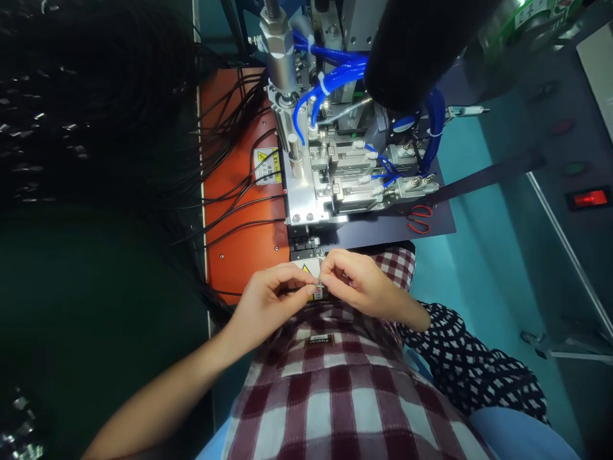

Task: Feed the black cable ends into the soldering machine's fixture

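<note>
My left hand is closed in a pinch, thumb against fingertips. My right hand pinches too, its fingertips almost meeting those of the left. Between them shows a small, thin, pale greenish piece, too small to name. Both hands hover just above the apron, in front of the metal machine. Right below the fingertips, a white and yellow warning label sits at the machine's near end, partly covered by the hands.
Black cables run across the orange plate to the left heap of dark cables. Blue air tubes loop over the machine's cylinders. Red-handled scissors lie on the dark plate at right. A black cylinder overhangs from above. A red switch glows at far right.
</note>
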Demonstrator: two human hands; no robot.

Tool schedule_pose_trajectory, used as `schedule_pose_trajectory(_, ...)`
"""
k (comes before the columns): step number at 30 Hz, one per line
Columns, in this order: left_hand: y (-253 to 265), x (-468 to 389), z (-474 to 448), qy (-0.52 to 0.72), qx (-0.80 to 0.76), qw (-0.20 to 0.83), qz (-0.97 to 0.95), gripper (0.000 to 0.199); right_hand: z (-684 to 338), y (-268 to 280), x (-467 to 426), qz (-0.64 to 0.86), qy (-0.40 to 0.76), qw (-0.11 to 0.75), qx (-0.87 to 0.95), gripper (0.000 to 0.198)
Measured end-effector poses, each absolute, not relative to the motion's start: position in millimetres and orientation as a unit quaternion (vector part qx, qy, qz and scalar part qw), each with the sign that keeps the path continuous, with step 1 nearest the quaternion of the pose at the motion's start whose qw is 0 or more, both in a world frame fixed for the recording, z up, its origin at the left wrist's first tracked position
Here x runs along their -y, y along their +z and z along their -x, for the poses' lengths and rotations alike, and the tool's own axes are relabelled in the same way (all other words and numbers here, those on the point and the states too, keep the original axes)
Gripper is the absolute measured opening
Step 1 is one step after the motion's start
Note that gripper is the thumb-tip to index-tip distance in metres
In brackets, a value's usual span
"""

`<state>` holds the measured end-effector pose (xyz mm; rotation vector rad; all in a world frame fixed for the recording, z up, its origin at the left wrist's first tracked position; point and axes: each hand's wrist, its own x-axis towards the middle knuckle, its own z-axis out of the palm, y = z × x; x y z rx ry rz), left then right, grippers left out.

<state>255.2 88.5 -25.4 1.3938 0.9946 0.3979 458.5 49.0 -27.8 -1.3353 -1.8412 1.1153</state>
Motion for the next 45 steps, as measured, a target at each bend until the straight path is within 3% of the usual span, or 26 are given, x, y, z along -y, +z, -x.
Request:
schedule_pose_trajectory(6, -31.7, -92.7, -259.7, 0.163, -0.469, 0.674, -0.547, 0.015, -450.1, -44.7, -47.8, 0.511, 0.516, 0.36, 0.586, 0.014)
schedule_pose_trajectory(10, -36.4, -93.2, -259.3, 0.178, -0.5, 0.691, -0.492, 0.021, -438.8, -53.8, -42.8, 0.551, 0.516, 0.421, 0.503, 0.012)
schedule_pose_trajectory(29, -41.7, -87.6, -260.9, 0.242, -0.489, 0.703, -0.456, 0.018, -418.6, -52.7, -43.4, 0.591, 0.467, 0.479, 0.45, 0.009)
schedule_pose_trajectory(39, -43.2, -85.8, -261.6, 0.259, -0.487, 0.704, -0.448, 0.017, -412.3, -57.9, -48.0, 0.566, 0.568, 0.498, 0.329, 0.013)
schedule_pose_trajectory(45, -45.7, -85.5, -262.3, 0.274, -0.486, 0.714, -0.423, 0.015, -410.0, -61.2, -43.8, 0.572, 0.556, 0.504, 0.331, 0.012)
